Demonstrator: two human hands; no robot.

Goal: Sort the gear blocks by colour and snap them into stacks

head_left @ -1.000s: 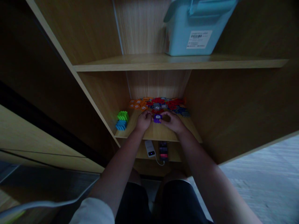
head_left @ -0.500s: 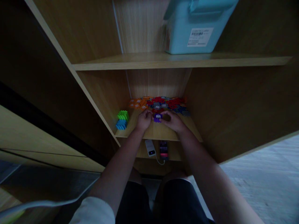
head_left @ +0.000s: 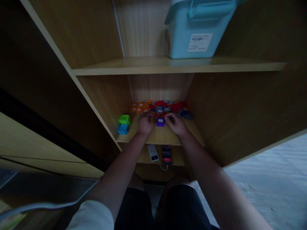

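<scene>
A small purple block (head_left: pixel 160 122) of interlocking pieces, pale marking on top, sits on the shelf between my hands. My left hand (head_left: pixel 145 123) is just left of it, fingers curled inward; whatever they hold, if anything, is hidden. To the block's right, my right hand (head_left: pixel 176 123) has its thumb and fingers drawn together close to the block's upper corner. Whether it touches the block is too small to tell. Red pieces (head_left: pixel 160 113) lie right behind the block, near both sets of fingertips.
Orange pieces (head_left: pixel 141 106) and dark blue and grey pieces (head_left: pixel 185 114) spread along the back. Green (head_left: pixel 125 119) and blue (head_left: pixel 123 129) blocks stand at left. Below are a white power bank (head_left: pixel 153 153) and phone (head_left: pixel 167 155). A teal bin (head_left: pixel 192 35) stands on the upper shelf (head_left: pixel 144 67).
My right fingers have shifted off the purple block's side toward its upper corner. My left hand has turned slightly, its fingers further from the block. The view has shifted a little.
</scene>
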